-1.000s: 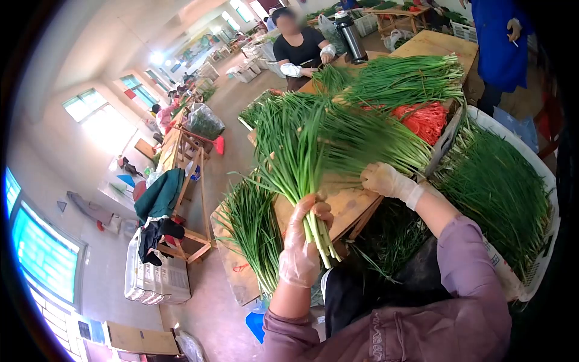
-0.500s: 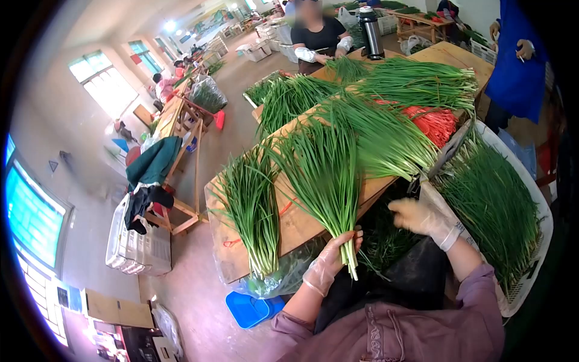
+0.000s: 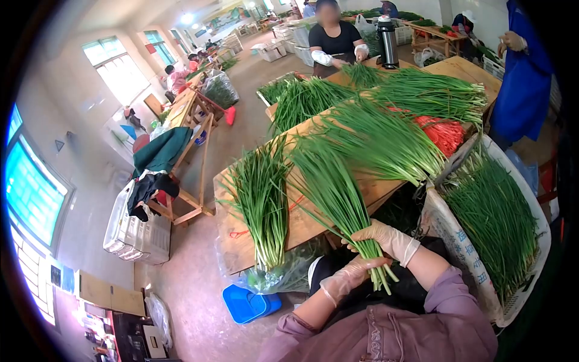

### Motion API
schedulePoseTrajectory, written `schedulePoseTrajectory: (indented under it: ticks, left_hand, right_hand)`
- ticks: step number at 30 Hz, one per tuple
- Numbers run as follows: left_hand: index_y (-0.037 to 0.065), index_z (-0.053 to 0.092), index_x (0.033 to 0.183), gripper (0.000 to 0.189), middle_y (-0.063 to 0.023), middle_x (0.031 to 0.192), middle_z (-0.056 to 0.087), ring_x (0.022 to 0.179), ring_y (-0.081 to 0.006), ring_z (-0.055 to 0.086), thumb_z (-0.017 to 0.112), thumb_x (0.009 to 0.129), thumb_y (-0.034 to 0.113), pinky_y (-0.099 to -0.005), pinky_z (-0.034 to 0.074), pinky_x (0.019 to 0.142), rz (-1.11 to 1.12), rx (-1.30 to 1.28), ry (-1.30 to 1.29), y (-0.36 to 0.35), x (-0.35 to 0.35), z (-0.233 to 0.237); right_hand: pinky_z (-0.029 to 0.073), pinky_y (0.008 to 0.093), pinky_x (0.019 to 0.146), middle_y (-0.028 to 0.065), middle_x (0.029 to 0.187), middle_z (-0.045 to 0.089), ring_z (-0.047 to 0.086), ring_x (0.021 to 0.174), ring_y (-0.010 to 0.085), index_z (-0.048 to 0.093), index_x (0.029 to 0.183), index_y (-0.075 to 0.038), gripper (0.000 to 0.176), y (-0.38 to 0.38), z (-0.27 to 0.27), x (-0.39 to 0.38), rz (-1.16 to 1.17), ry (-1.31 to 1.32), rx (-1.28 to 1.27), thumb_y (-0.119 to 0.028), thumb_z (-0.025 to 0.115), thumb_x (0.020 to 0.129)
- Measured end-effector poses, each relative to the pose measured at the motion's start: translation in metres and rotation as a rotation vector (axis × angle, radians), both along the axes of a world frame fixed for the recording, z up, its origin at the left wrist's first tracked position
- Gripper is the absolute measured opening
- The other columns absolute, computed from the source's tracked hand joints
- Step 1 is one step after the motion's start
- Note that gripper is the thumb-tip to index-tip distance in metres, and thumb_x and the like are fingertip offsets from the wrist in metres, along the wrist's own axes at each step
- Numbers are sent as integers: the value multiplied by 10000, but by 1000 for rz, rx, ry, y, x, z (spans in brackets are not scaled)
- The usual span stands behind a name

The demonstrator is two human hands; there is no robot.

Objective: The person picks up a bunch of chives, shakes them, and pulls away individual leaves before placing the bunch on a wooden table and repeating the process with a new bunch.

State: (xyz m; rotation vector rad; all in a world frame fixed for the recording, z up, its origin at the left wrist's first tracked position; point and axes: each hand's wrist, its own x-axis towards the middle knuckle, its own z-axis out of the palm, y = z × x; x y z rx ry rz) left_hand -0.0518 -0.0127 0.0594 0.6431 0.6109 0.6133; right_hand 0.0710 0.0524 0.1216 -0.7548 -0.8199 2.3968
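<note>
A bunch of garlic chives point(image 3: 335, 196) slants across the table's near edge, its pale stem ends toward me. My left hand point(image 3: 356, 271), in a clear thin glove, is closed round the stems near the cut ends. Just above it my right hand point(image 3: 389, 240), gloved too, is closed on the same stems from the right side. Some of its fingers are hidden behind the leaves. Left of the bunch another bundle of chives point(image 3: 263, 205) lies on the wooden table point(image 3: 307, 238). A larger pile of chives point(image 3: 386, 142) spreads behind my right hand.
To the right stands a white crate point(image 3: 546, 241) full of chives. Red ties point(image 3: 443, 133) lie by the pile. A steel thermos point(image 3: 387, 43) stands at the back. Opposite sits a person point(image 3: 335, 39); another in blue point(image 3: 523, 78) stands right. A blue bin point(image 3: 250, 303) is below left.
My right hand has come left and down from beside the crate and now grips the stems. The bunch has tilted, its stem ends shifting right with my left hand.
</note>
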Motion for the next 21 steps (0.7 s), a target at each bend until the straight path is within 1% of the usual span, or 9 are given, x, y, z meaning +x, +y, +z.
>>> schedulePoseTrajectory:
  ticks: [2, 4, 6, 9, 11, 13, 16, 19, 21]
  left_hand:
    - [19, 371, 1233, 756, -82, 1159, 491, 1064, -198, 476, 746, 651, 324, -341, 384, 908, 119, 118, -107, 8, -22, -2]
    - [14, 316, 1272, 888, -90, 1212, 449, 1111, -214, 437, 761, 604, 394, -342, 344, 948, 350, 386, -20, 13, -34, 65]
    - [10, 332, 1265, 831, -94, 1193, 462, 1106, -210, 440, 739, 638, 371, -340, 343, 949, 365, 531, -40, 30, -39, 103]
    - [3, 484, 1128, 511, -87, 1025, 566, 936, -176, 540, 694, 680, 132, -298, 424, 826, 533, 640, -12, 58, -20, 177]
    - [5, 528, 1069, 409, -69, 937, 596, 836, -158, 570, 670, 694, 85, -281, 454, 757, 600, 710, 78, 79, -15, 208]
    - [14, 557, 1019, 327, -48, 868, 612, 748, -134, 583, 646, 706, 49, -260, 472, 694, 674, 831, 160, 94, -9, 237]
    - [22, 562, 977, 293, -41, 863, 611, 736, -110, 580, 630, 696, -24, -237, 478, 658, 724, 974, 70, 117, -2, 255]
    - [22, 557, 994, 335, -46, 872, 609, 736, -114, 579, 646, 678, -41, -239, 482, 643, 722, 958, 78, 121, -7, 249]
    - [24, 555, 1003, 360, -53, 886, 607, 742, -124, 582, 659, 667, -48, -251, 488, 641, 565, 858, 209, 117, -19, 237]
  right_hand:
    - [516, 285, 674, 112, 881, 624, 613, 746, 191, 564, 1020, -3, 358, 1, 14, 7, 27, 16, 139, -3, 669, 678]
    - [500, 283, 701, 92, 865, 625, 606, 761, 179, 573, 1011, -9, 361, -2, 25, 11, -6, -7, 248, 7, 681, 667]
    - [481, 287, 734, 66, 879, 616, 591, 773, 161, 555, 1049, -16, 424, -4, 41, 8, -22, -72, 430, 4, 702, 652]
    - [458, 301, 799, 52, 1028, 558, 517, 961, 155, 462, 1170, -34, 665, 20, 81, 3, -56, -200, 755, -48, 779, 585]
    - [457, 322, 827, 91, 1063, 546, 525, 974, 192, 395, 1207, -15, 838, 30, 127, -2, -301, -244, 933, -130, 832, 501]
    - [458, 314, 812, 91, 999, 588, 555, 912, 192, 480, 1110, -4, 741, 66, 149, -18, -449, -596, 1267, -92, 830, 463]
    - [455, 293, 789, 69, 970, 602, 561, 874, 164, 513, 1075, -2, 660, 77, 164, -13, -553, -51, 1168, -67, 807, 489]
    - [427, 322, 841, 67, 1066, 570, 535, 963, 204, 495, 1122, -16, 569, 87, 163, -5, -349, -146, 1235, -174, 718, 623]
    - [407, 320, 867, 82, 1106, 549, 516, 1004, 200, 473, 1154, -25, 569, 101, 144, -4, -352, -178, 1295, -199, 694, 659]
